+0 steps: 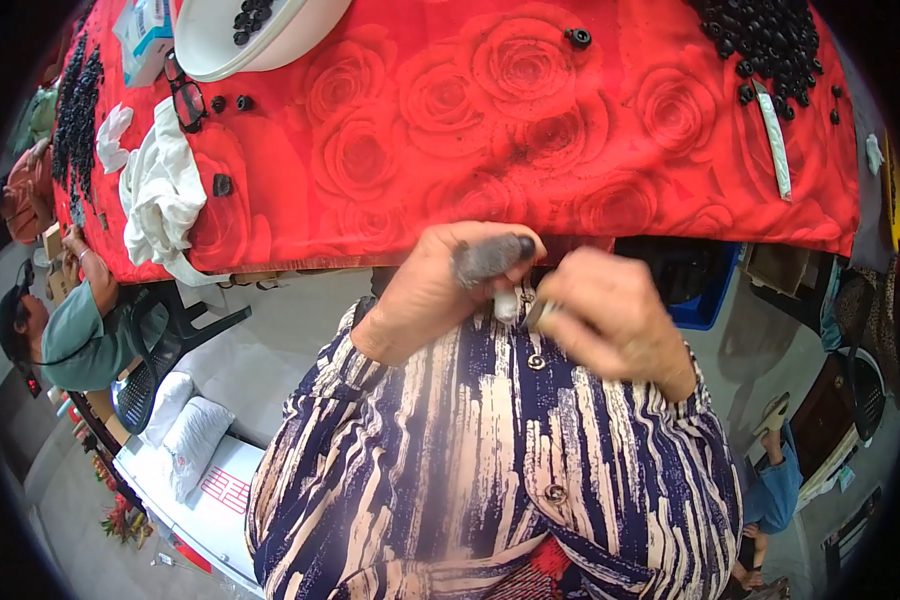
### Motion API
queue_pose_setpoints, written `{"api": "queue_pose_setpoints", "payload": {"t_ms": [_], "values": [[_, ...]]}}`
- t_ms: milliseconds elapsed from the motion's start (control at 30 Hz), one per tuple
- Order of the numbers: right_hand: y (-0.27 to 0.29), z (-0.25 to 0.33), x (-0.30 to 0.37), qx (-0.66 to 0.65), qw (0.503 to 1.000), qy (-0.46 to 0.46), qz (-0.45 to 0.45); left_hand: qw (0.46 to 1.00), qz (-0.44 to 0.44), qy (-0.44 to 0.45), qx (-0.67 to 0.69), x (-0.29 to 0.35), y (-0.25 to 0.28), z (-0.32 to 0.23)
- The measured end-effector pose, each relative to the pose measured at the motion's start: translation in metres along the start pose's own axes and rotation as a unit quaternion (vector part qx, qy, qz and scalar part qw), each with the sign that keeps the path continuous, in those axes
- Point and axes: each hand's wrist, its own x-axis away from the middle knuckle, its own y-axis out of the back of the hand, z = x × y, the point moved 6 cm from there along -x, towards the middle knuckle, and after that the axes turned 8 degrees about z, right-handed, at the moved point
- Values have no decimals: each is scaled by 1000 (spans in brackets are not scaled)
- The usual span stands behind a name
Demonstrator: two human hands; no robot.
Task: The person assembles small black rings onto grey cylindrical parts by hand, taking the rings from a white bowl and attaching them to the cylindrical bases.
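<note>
My left hand (pixel 416 285) is raised in front of my chest, above the table's near edge. Its thumb wears a grey, dirt-stained cover (pixel 487 262) and presses on a small round black part (pixel 526 246). Below it shows a white-wrapped fingertip (pixel 507 306). Close by on the right, my right hand (pixel 610 312) is curled and smeared by motion. A small brownish edge (pixel 541 311) shows between its fingers; its kind cannot be made out. The two hands nearly meet.
A red rose-patterned cloth (pixel 370 130) covers the table. A heap of black parts (pixel 765 40) and a slim, pale-handled cutter (pixel 773 142) lie at right. At left are a white bowl (pixel 310 35), glasses (pixel 188 103) and white cloth (pixel 160 185). Another person (pixel 85 330) sits far left.
</note>
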Motion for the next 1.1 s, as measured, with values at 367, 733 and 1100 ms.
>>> {"api": "queue_pose_setpoints", "payload": {"t_ms": [367, 733, 1100], "values": [[13, 2, 1, 29, 983, 11, -183, 1000, -16, 1, -2, 6, -8, 4], [7, 22, -1, 240, 931, 174, -212, 996, 58, 23, 56, 2, -17, 4], [47, -2, 11, 291, 895, 55, -332, 779, -244, -389, -428, 56, -19, -166]]}}
